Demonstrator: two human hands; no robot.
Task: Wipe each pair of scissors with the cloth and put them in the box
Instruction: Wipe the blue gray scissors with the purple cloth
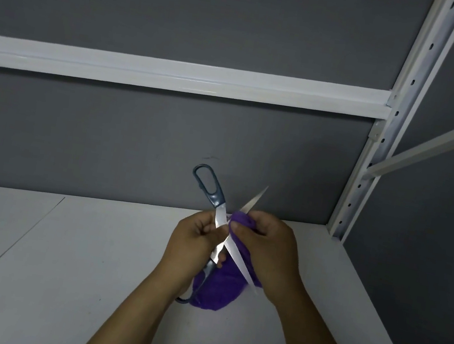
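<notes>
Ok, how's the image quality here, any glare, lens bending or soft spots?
Head view: the light is dim and flat overall. Head view: the blades of the scissors catch bright glare that washes out the steel. Head view: the wide lens slightly bows the white beam and leans the upright post. Head view: the purple cloth looks soft, with its texture mostly lost.
</notes>
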